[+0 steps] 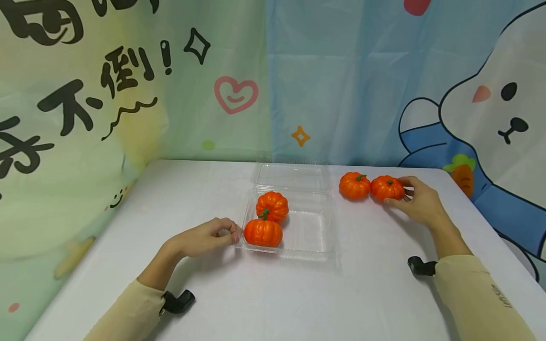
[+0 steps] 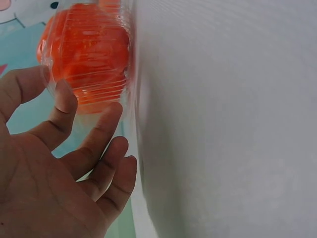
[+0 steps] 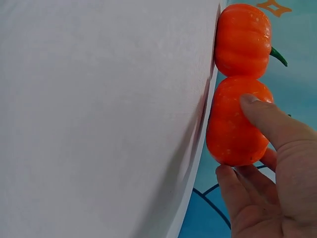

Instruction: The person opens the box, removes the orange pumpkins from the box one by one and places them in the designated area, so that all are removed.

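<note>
A clear plastic clamshell box (image 1: 309, 232) lies with its lid folded back. Two small orange pumpkins sit in its left half: a rear pumpkin (image 1: 273, 204) and a front pumpkin (image 1: 263, 233). My left hand (image 1: 209, 237) pinches the box's left rim between thumb and forefinger, the other fingers loosely bent in the left wrist view. To the right of the box, two more pumpkins rest side by side on the table. My right hand (image 1: 420, 201) grips the right-hand pumpkin (image 3: 237, 131), thumb on one side and fingers on the other. Its neighbour, the left-hand pumpkin (image 1: 354, 185), touches it.
The box's transparent lid (image 1: 292, 176) lies toward the back of the white table (image 1: 298, 303). Behind the table hangs a printed curtain (image 1: 332, 94). A black wrist mount (image 1: 179, 301) sticks out from the left sleeve, and another black mount (image 1: 421, 266) from the right.
</note>
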Demonstrator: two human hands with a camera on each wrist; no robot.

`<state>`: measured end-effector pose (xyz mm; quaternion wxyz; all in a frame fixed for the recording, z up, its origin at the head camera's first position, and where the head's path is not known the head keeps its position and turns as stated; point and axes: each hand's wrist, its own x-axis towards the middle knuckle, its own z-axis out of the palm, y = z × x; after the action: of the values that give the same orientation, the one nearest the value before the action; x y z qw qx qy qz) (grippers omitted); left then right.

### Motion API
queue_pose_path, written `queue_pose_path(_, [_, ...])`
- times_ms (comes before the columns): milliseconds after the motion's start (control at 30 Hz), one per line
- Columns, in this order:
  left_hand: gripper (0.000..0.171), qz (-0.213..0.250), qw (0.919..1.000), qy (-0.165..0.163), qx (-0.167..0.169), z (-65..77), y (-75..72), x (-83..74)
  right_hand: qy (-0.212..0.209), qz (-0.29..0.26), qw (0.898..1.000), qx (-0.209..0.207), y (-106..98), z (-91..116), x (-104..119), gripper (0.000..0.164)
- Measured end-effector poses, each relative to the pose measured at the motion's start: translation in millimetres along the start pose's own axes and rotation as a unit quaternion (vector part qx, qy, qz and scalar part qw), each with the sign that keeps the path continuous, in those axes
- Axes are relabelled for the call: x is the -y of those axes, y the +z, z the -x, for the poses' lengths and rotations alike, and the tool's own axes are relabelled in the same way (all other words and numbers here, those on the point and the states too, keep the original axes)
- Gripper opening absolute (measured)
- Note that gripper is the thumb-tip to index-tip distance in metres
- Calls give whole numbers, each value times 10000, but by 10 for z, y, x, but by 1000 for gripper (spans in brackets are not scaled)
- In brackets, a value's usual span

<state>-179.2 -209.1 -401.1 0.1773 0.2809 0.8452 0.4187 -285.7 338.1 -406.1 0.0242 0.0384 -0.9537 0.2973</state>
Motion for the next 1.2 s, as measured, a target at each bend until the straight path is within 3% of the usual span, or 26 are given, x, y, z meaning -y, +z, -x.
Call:
queue_pose_path(600, [14,-120,9999,-5,48,-39,-17,-38,84,75,9998,155,18,54,27,78])
queue_pose_path(1000, [14,-109,9999,-42,-12,-18,-11,-55,12,138,9994,320,0,38,50,92])
queue_pose_path(1200, [14,-49,10000,-9,-18,-5,-3,-52,-189,281,9993,181,-12,71,96,92])
